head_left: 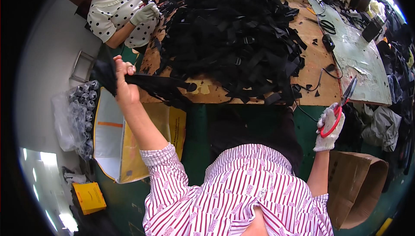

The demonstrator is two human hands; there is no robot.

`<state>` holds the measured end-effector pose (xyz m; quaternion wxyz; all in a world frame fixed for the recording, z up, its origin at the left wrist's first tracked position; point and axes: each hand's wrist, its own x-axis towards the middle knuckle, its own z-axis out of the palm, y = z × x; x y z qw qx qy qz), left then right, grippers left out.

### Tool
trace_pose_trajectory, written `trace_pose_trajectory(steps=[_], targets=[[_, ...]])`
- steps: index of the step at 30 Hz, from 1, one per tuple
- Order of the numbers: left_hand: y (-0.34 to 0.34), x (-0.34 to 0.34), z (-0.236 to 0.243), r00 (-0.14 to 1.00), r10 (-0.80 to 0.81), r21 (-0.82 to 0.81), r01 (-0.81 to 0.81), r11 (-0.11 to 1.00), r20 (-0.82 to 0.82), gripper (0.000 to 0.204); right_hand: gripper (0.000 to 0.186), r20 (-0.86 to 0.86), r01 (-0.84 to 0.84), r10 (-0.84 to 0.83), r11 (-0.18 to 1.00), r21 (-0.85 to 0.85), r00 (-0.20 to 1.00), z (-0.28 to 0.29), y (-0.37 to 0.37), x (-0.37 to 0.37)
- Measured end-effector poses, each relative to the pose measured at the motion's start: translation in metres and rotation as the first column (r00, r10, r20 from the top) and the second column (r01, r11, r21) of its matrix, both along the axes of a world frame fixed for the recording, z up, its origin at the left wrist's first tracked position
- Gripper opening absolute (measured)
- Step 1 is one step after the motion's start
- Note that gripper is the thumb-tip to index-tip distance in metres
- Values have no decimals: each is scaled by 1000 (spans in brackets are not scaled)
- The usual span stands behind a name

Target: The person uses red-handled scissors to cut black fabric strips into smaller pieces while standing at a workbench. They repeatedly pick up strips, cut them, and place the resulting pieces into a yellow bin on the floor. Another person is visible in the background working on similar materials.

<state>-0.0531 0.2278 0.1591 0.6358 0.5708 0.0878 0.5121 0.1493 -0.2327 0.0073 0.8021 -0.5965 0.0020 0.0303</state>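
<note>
My bare left hand is raised at the left, closed round a bundle of black webbing straps. The straps trail to the right toward the table's front edge, and part of the bundle rises blurred beyond my fingers. Off to the right, my right hand, in a white knitted glove, grips red-handled scissors. Their dark blades point up and away beside the table's right corner. A big heap of black strap pieces covers most of the wooden table.
Across the table's left side stands a co-worker in a dotted top, wearing gloves. A yellow-and-white open bag is below my left arm. A cardboard box sits at the lower right. Black-handled scissors and a cable lie right of the heap.
</note>
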Motion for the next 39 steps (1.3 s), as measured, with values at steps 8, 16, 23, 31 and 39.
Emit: trace_pose_trajectory(steps=[8, 16, 23, 31, 39], targets=[[-78, 87, -43, 958, 84, 385, 30, 922, -274, 26, 22, -45, 37, -35, 999, 26, 998, -7, 9, -5], [-157, 215, -131, 736, 56, 517, 417, 747, -674, 23, 28, -63, 8, -6, 999, 41, 998, -11, 5, -20], [-159, 247, -194, 594, -41, 94, 196, 976, -803, 22, 28, -159, 40, -25, 995, 90, 987, -18, 0, -22], [-163, 247, -187, 751, -289, -282, 142, 949, -594, 15, 32, -167, -15, 31, 995, 96, 986, -26, 9, -25], [-134, 233, -144, 990, -28, -106, 13, 994, -140, 8, 35, -167, -81, 82, 997, 14, 983, -24, 24, -29]])
